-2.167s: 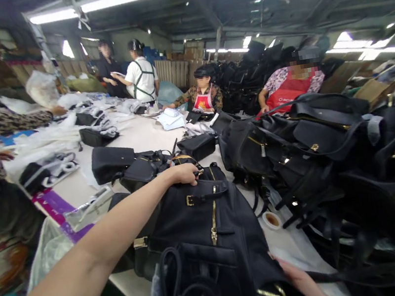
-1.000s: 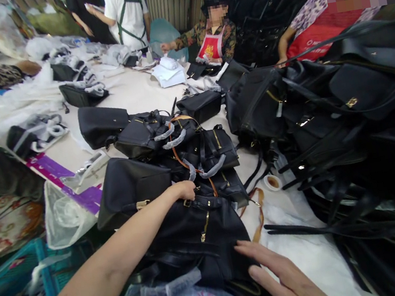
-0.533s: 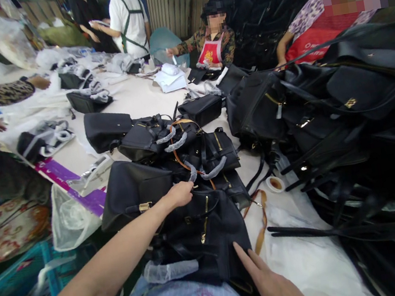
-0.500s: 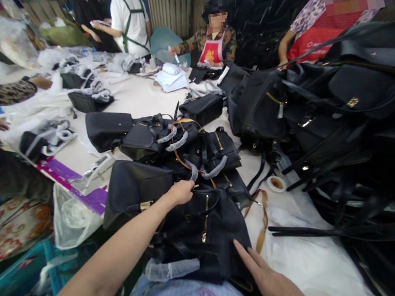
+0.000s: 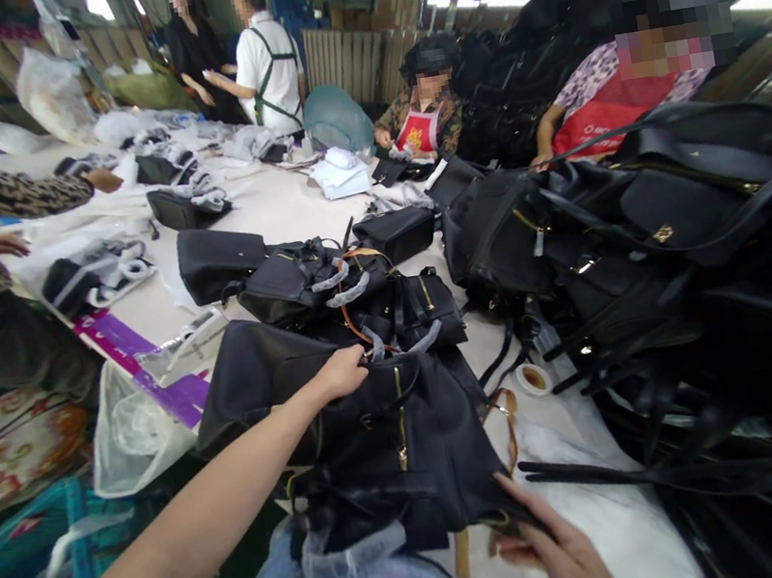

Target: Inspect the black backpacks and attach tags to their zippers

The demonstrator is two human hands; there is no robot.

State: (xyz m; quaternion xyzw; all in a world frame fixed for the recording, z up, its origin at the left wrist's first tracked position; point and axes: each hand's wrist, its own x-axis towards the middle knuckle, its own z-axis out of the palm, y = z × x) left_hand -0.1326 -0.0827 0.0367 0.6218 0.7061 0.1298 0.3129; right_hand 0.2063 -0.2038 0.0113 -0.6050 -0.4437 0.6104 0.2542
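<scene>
A black handbag (image 5: 444,426) with a gold zipper lies close against my front. One of its handles, covered in clear plastic wrap (image 5: 351,556), hangs at the near side. My left hand (image 5: 342,372) is closed on the bag's far upper edge; its fingertips are partly hidden. At the lower right corner, my right hand (image 5: 553,536) pinches the bag, thumb above and fingers underneath. Beyond my left hand lie more black bags (image 5: 289,280) with plastic-wrapped handles. A larger black bag (image 5: 245,375) sits beneath my left forearm.
A big heap of black bags (image 5: 649,286) fills the right side. A small cup of brown liquid (image 5: 533,379) and a brown strap (image 5: 509,431) lie on the white table (image 5: 577,474). At left are a plastic bag (image 5: 135,436) and teal crate (image 5: 78,543). Several people work around the table.
The bag's lower right corner has been pulled outward to the right by my right hand, spreading the bag flatter. My left hand keeps its hold, and the head view has tilted up.
</scene>
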